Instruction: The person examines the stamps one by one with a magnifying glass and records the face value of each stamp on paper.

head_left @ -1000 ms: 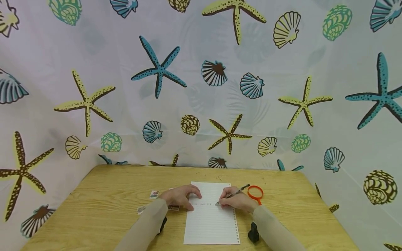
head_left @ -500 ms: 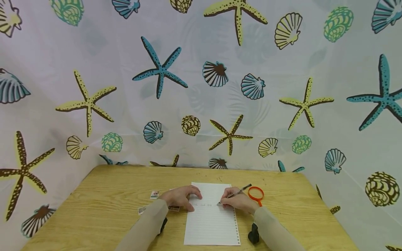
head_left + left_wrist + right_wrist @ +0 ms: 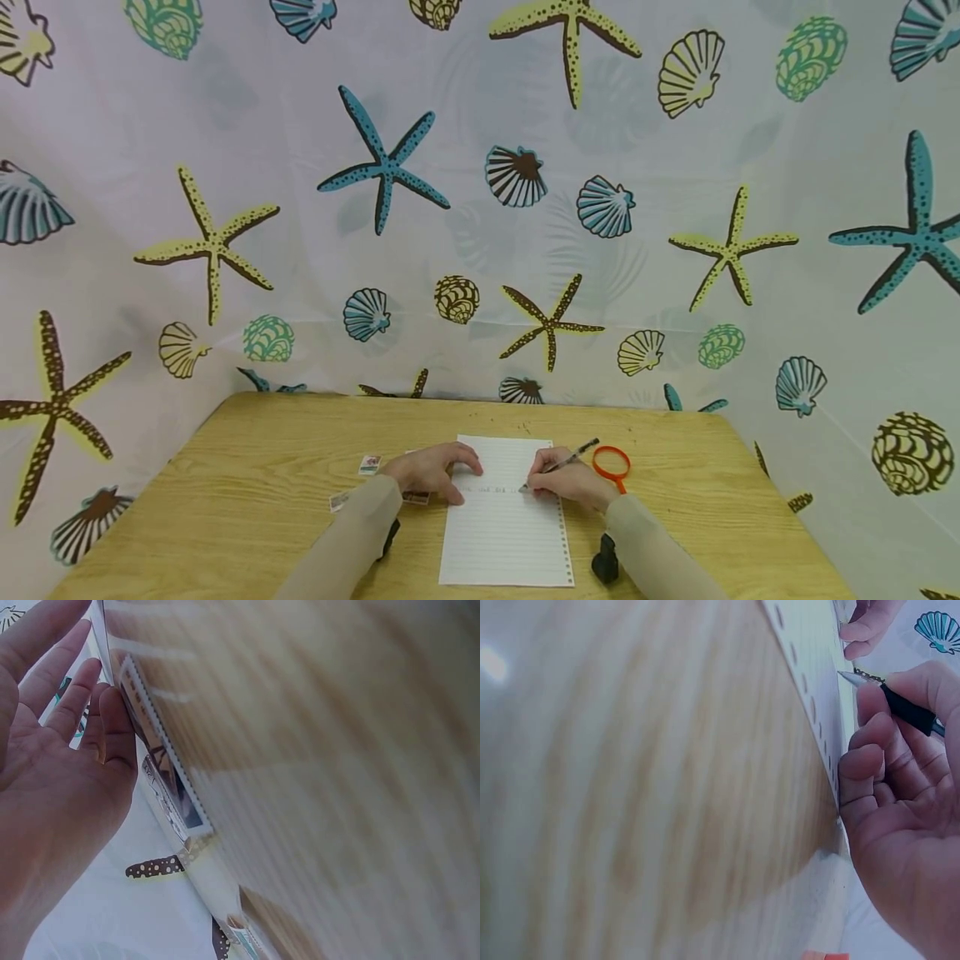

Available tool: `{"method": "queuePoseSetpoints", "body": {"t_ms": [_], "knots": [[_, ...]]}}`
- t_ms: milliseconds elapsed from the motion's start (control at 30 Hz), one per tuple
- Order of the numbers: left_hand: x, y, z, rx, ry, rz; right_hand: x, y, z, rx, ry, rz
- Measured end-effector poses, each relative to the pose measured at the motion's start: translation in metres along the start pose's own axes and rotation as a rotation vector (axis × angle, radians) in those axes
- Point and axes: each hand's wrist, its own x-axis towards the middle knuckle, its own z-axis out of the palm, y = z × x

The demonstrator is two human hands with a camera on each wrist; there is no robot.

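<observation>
A lined sheet of paper (image 3: 506, 542) with punched holes down its right edge lies on the wooden table. One row of small handwriting crosses its upper part, too small to read. My right hand (image 3: 564, 482) pinches a pen (image 3: 573, 457), its tip on the paper near the row's right end. In the right wrist view the pen (image 3: 907, 709) shows a dark grip and pointed tip. My left hand (image 3: 431, 468) rests with fingers spread on the sheet's left edge. Beside and partly under it lie stamps; one stamp (image 3: 165, 750) shows a perforated border in the left wrist view.
An orange-red magnifying glass (image 3: 611, 460) lies just right of my right hand. Two small stamps peek out left of my left hand, one stamp (image 3: 369, 464) further back. A patterned cloth (image 3: 480, 250) with starfish and shells hangs behind the table (image 3: 262, 467).
The pen tip has shifted very slightly right along the written row. My left hand stays in place on the sheet.
</observation>
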Motion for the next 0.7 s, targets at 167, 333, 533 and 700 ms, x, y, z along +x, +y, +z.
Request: {"method": "queuePoseSetpoints", "body": {"t_ms": [167,333,533,700], "knots": [[0.0009,-0.0005,0.0002,-0.039,-0.009,-0.001,0.0003,0.0008,-0.0008,-0.011,0.002,0.005],[0.0006,-0.0008,-0.0006,-0.032,-0.009,0.001,-0.0007,0.0008,-0.0018,-0.012,0.029,0.015],[-0.0009,0.0003,-0.0011,-0.026,-0.013,0.006,-0.0035,0.0004,-0.0029,0.000,0.051,0.024],[-0.0014,0.0008,-0.0001,-0.030,-0.014,-0.001,-0.0045,0.0003,-0.0025,0.008,0.045,0.016]]}}
